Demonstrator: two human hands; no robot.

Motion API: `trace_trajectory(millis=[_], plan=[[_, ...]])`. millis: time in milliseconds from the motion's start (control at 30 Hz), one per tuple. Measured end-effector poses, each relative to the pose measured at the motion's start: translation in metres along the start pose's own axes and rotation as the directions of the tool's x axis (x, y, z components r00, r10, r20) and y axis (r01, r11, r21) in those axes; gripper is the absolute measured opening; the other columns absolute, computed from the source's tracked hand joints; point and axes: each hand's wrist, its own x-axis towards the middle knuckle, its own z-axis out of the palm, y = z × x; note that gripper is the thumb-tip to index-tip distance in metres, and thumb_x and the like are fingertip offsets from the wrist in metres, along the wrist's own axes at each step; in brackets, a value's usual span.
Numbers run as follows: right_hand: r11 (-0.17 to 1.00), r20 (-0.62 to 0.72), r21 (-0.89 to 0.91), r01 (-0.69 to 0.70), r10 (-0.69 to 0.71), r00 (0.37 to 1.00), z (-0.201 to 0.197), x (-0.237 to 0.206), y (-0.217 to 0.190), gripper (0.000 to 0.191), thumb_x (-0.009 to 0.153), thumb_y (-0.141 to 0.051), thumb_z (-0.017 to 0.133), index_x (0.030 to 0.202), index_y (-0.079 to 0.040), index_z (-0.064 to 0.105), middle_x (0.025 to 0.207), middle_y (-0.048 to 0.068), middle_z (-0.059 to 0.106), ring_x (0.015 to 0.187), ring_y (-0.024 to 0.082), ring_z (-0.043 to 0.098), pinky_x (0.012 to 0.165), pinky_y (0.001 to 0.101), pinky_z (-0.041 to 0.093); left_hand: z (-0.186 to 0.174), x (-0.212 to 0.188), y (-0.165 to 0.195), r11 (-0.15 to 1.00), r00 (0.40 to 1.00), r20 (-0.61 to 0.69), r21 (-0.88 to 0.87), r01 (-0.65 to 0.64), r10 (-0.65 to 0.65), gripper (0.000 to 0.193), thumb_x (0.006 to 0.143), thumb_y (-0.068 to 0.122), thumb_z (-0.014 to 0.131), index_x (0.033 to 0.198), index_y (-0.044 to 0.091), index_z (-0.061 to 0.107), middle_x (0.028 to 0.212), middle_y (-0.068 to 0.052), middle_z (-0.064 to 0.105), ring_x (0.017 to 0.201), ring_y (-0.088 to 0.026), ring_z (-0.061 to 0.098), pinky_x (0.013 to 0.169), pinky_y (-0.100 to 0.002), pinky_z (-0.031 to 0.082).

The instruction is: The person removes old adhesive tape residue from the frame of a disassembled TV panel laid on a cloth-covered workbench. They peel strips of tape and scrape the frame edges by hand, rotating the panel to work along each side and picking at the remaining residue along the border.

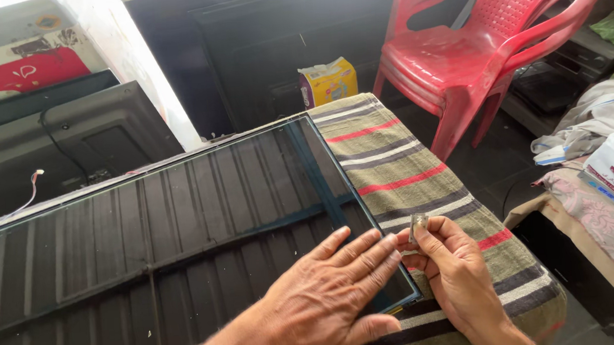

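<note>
A large dark glass panel (180,226) lies flat on a striped blanket (401,165) that covers a table. The panel reflects a ribbed roof. My left hand (331,295) rests flat on the panel near its right edge, fingers spread. My right hand (457,270) is just past that edge, over the blanket, pinching a small thin metal blade (418,223) between thumb and fingers. The fingertips of both hands nearly touch at the panel's edge.
Stacked red plastic chairs (486,41) stand at the back right. A small yellow packet (329,82) sits on the floor behind the table. A dark television back (92,138) leans at the left. Cloth and bags (612,156) pile up at the right.
</note>
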Motion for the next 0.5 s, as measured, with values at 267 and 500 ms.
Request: trace_trajectory(millis=[267,500], plan=[[0.999,-0.031,-0.028,-0.031,0.03,0.999,0.0,0.0,0.003,0.014,0.102,-0.017,0.06,0.106,-0.004,0.062,0.097,0.012,0.074,0.087,0.016,0.068,0.077,0.031,0.053,-0.028,0.007,-0.064,0.943,0.976,-0.086,0.253,0.215,-0.2,0.075,0.101,0.058,0.043,0.152,0.004,0.041,0.16,-0.02,0.036,0.15,-0.034,0.027,0.12,-0.052,0.015],[0.996,-0.096,-0.075,-0.05,0.043,0.994,-0.012,0.009,0.015,0.017,0.102,-0.016,0.061,0.109,-0.001,0.063,0.096,0.013,0.073,0.084,0.017,0.066,0.075,0.0314,0.051,-0.097,-0.027,-0.139,0.546,0.656,-0.606,0.395,0.739,-0.451,0.076,0.102,0.058,0.044,0.138,-0.009,0.045,0.152,-0.029,0.042,0.142,-0.043,0.037,0.111,-0.058,0.027]])
